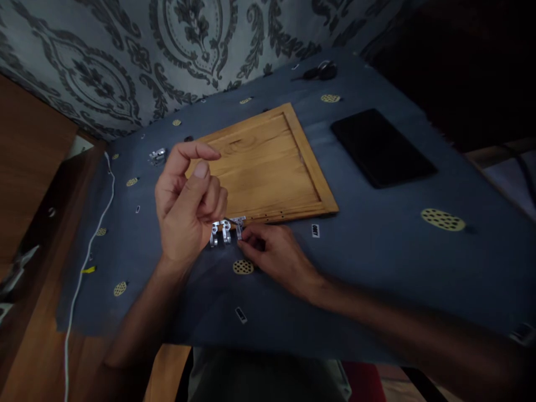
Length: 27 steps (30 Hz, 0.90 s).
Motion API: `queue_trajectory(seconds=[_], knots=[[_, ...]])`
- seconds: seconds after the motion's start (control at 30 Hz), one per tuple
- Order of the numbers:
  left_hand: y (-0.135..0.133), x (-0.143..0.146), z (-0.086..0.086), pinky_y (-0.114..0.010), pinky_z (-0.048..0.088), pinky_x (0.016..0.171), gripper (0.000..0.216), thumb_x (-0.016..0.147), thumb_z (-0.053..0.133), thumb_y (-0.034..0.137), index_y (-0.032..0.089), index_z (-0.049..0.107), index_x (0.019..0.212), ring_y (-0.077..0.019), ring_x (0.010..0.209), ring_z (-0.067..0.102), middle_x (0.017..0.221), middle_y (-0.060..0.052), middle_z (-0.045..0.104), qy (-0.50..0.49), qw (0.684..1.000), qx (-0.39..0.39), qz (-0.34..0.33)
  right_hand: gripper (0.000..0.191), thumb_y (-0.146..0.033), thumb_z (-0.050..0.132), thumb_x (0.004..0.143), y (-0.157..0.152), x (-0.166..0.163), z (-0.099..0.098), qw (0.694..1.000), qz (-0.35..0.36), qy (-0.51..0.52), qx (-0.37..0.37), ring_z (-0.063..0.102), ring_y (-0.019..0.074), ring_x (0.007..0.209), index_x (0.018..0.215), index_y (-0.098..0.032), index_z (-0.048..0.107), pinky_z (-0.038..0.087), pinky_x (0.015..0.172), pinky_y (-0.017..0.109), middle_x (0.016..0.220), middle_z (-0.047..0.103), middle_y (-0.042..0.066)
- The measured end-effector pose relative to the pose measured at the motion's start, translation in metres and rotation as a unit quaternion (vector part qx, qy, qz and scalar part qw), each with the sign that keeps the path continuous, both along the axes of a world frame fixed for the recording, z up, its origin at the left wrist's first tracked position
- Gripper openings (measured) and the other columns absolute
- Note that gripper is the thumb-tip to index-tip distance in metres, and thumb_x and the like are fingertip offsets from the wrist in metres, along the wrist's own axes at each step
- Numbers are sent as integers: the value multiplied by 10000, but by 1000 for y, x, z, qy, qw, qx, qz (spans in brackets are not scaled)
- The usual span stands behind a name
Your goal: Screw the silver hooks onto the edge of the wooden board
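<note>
While the person's lap [263, 374] is filling the bottom edge, a blue tablecloth [368, 251] is spreading beyond it, showing yellow dotted ovals and little printed tags; lettering on the nearest tag [240, 315] is coming out too small to read. Now the right hand [278, 254] is closing thumb and fingers around the end of the rightmost metal hinge [239, 229], one of three lining the near edge of the wooden panel [268, 167]. The left hand [184, 209] is rising beside them, index finger hooked and the others curling in; I cannot tell what it is gripping, and it is blocking the panel's near left corner. A white cable [90, 245] is trailing down the left side, a blank black tablet [381, 148] is lying right of the panel, and a loose hinge [158, 156] is resting beyond the left hand. Farther back, a dark object [325, 70] is lying before the scroll-patterned backdrop [192, 33].
</note>
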<state>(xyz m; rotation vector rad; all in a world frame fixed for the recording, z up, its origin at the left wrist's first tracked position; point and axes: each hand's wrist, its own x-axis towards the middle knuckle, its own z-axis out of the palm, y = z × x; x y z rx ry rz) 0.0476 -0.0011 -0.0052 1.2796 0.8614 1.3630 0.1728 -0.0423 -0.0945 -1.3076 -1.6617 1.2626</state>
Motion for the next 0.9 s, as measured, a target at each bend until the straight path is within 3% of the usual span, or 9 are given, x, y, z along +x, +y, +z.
queue_trajectory(seconds=[0.2,0.47,0.9], knots=[[-3,1,-4,-220,199,370,100,917,675,312,231,628,883,-57,358,141,455,113,194,3,1000,24,19,157,-101,622,814,-1,0,1,1000,-1,3,-1,546,113,541,694,-201,628,371,553,245,582,614,-37],[-13,13,-8,-210,227,396,151,967,611,312,212,616,854,-58,392,206,463,96,277,-15,993,63,101,147,-118,618,812,0,0,-1,1000,5,4,0,548,120,550,699,-212,618,376,557,256,591,616,-33],[-13,24,-6,-171,273,375,115,913,690,290,200,618,913,-43,342,274,440,114,288,-7,999,34,36,132,-113,610,819,-1,2,-3,1000,13,19,13,541,113,556,720,-200,615,359,576,241,599,615,-40]])
